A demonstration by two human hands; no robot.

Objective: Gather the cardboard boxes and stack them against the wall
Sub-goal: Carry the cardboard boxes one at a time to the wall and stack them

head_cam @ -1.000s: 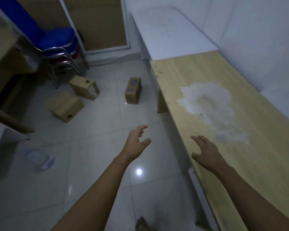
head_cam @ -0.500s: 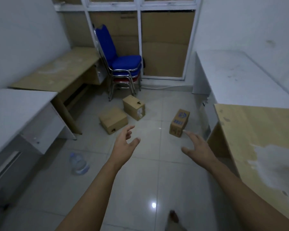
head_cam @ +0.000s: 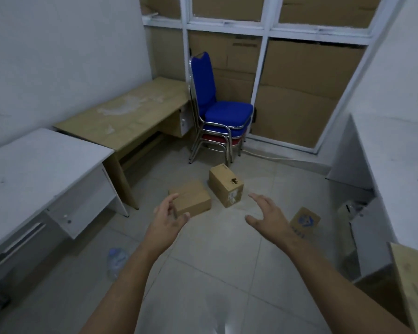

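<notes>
Head view: the left hand [head_cam: 165, 224] and right hand [head_cam: 268, 216] reach forward, fingers spread, holding nothing. On the tiled floor [head_cam: 203, 273] ahead lie a flat cardboard box [head_cam: 191, 197], a taller box [head_cam: 226, 185] beside it, and a printed box [head_cam: 305, 222] at right.

Dim, bluish, soft light — faint glare on floor tiles [head_cam: 217, 317], edges bowed, slightly blurred
</notes>
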